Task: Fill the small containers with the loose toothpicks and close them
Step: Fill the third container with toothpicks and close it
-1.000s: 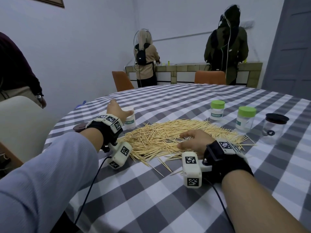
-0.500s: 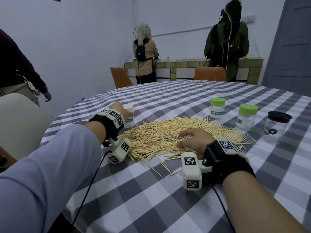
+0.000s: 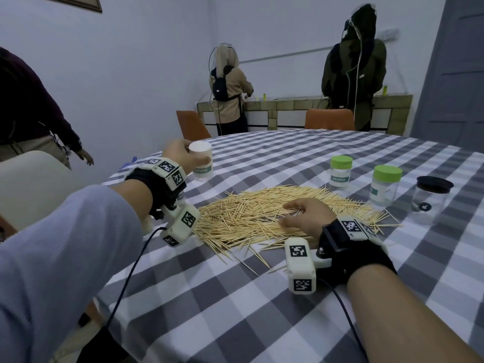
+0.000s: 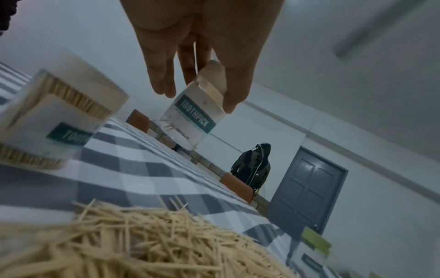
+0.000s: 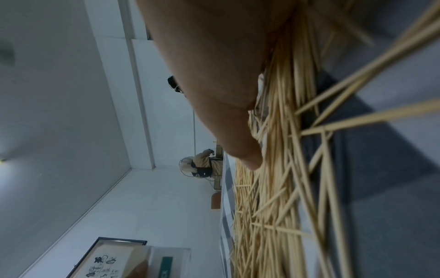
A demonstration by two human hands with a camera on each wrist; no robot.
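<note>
From the head view, my left hand (image 3: 180, 155) now holds the small clear plastic toothpick container with a teal label (image 3: 201, 161) lifted clear of the grey-and-white checked tablecloth (image 3: 235, 297); half a second ago it sat on the cloth at the far left edge of the heap with my fingers only just closing round it. My right hand (image 3: 301, 218) has barely moved: it lies palm down on the near side of the pile of loose pale wooden toothpicks (image 3: 262, 213), fingers loosely bent, and I cannot tell from here whether any sticks are pinched. Two green-lidded containers (image 3: 340, 171) and a black-lidded clear jar (image 3: 432, 197) stand shut beyond the pile, to the right.

The left wrist view shows my thumb and fingers (image 4: 161, 75) gripping the container (image 4: 190, 116) near its top, tilted, in the air; it looks nearly empty, with a few sticks at the bottom. A second, toothpick-packed container (image 4: 54, 116) stands on the cloth beside it.

The right wrist view shows my finger (image 5: 238, 146) pressed flat against the toothpicks (image 5: 273, 188), straight rather than curled round them.

So I judge that the lift means this container is the next to be filled: I bring it toward the heap while my right hand gathers a bundle.
</note>
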